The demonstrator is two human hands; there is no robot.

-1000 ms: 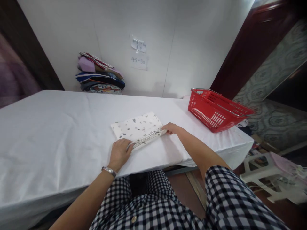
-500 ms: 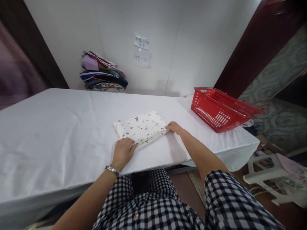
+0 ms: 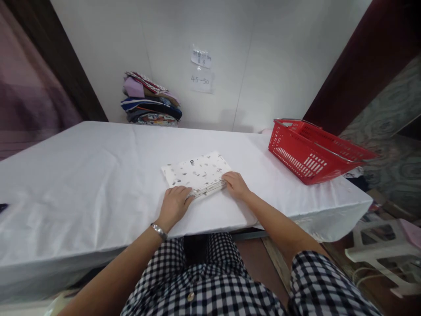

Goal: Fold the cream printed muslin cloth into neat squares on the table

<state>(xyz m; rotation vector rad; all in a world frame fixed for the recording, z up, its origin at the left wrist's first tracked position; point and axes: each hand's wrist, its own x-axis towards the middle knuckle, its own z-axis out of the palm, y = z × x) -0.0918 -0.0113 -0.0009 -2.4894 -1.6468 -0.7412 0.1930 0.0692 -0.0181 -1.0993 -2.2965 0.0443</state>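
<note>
I'm looking at a folded white cloth with small dark speckled prints (image 3: 196, 173), a flat square packet lying near the front edge of the white-covered table (image 3: 82, 175), its layered edges facing me. My left hand (image 3: 174, 205) rests at its near left corner, fingers curled onto the layered edge; my right hand (image 3: 235, 184) presses flat at the near right corner. Wide bare sheet stretches left. A red plastic basket (image 3: 312, 151) stands well apart on the right, a stack of folded coloured fabrics (image 3: 151, 101) against the wall.
</note>
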